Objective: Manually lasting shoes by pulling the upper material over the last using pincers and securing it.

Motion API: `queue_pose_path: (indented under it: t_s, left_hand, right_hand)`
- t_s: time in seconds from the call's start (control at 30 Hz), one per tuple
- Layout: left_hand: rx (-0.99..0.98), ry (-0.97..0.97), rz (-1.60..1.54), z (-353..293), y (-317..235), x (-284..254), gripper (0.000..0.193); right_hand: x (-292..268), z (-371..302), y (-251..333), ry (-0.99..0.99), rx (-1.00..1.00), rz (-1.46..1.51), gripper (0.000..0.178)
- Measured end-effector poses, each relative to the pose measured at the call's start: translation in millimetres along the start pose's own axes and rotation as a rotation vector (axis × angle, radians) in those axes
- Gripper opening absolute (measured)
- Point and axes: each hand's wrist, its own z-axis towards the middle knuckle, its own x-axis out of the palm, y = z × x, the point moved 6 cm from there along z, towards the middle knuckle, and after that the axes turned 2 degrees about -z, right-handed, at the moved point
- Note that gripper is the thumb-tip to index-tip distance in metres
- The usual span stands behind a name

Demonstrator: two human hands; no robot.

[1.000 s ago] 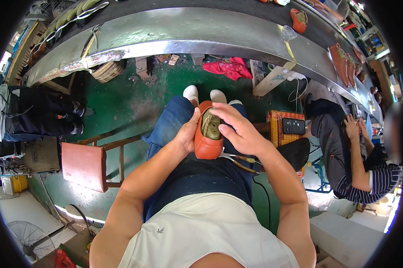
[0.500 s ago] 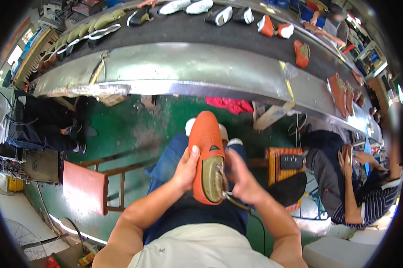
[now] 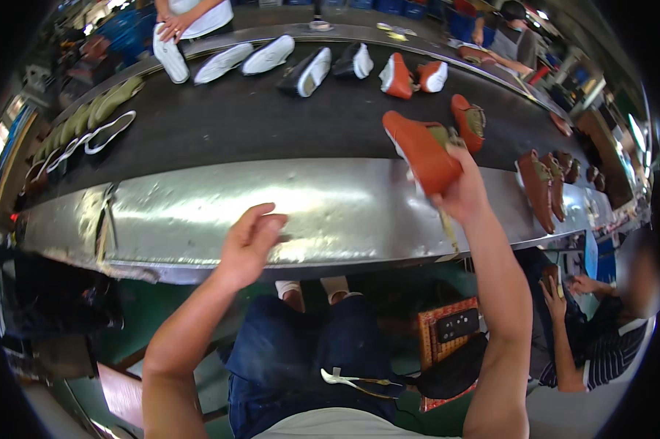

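Note:
My right hand (image 3: 463, 189) grips an orange shoe (image 3: 424, 155) by its heel end, tilted over the inner edge of the dark conveyor belt (image 3: 235, 132). An olive form shows inside the shoe's opening. Just beyond it, another orange shoe (image 3: 469, 123) with an olive inside rests on the belt. My left hand (image 3: 249, 241) hovers over the metal ledge (image 3: 323, 194), holding nothing, its fingers loosely bent and apart. Across my lap lies a white curved tool (image 3: 337, 377) with a thin cord.
White shoes (image 3: 268, 55), black ones (image 3: 306, 72) and orange ones (image 3: 397, 75) line the belt's far side. Olive pieces (image 3: 88, 113) sit at left, brown shoes (image 3: 538, 190) at right. Co-workers work opposite and at right. A black box (image 3: 458, 325) sits on an orange stand beside me.
The orange shoe has gone from above my lap, between both hands, up and right to the belt in my right hand. My left hand has let go. My view has shifted toward the belt.

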Motion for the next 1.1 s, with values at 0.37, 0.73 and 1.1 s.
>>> queue_pose_path:
  t_s: [0.37,0.73,1.1]
  left_hand:
    - [0.121,-0.386,0.532,213.2,17.6,-124.6,0.037]
    - [0.008,-0.776,0.909,484.4,30.6,-271.2,0.064]
    - [-0.249,-0.457,1.214,577.5,29.5,-169.4,0.091]
  right_hand:
    - [-217.1,116.6,42.3,-0.639,-0.196,-0.848,0.067]
    - [-228.4,23.3,2.6,-0.620,-0.345,-1.557,0.049]
    - [-218.0,32.9,-0.7,-0.639,-0.272,-1.649,0.049]
